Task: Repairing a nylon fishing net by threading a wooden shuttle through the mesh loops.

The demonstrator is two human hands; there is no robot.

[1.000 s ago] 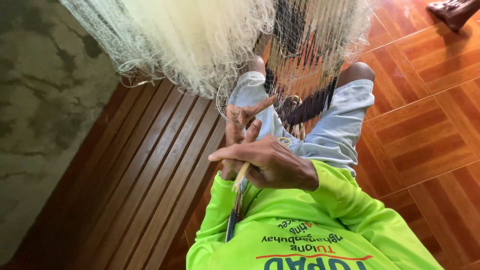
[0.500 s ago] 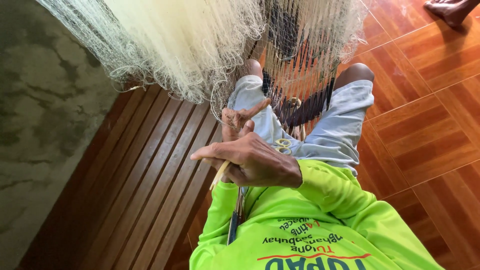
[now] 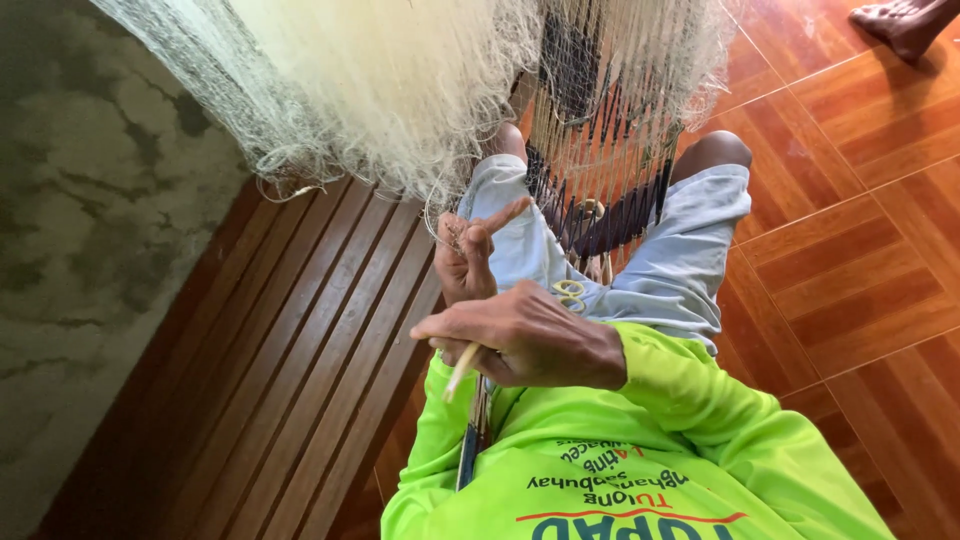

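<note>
Pulling back, the right hand (image 3: 535,340) draws its netting needle (image 3: 462,371) from the fishing net (image 3: 400,90).

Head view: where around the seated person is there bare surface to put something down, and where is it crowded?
Free: the slatted wooden bench between the grey wall and the person's legs, and the tiled floor at the other side. Crowded: the lap, where the fishing net hangs over the knees and the left hand and right hand work.

A creamy white, fine-meshed fishing net (image 3: 380,90) hangs over the reddish-brown slatted wooden bench (image 3: 270,380). The long-sleeved shirt (image 3: 660,450) is neon yellow-green, the shorts (image 3: 680,270) pale grey-blue. The square floor tiles (image 3: 860,250) are glossy orange-brown with a wood-grain pattern.
</note>
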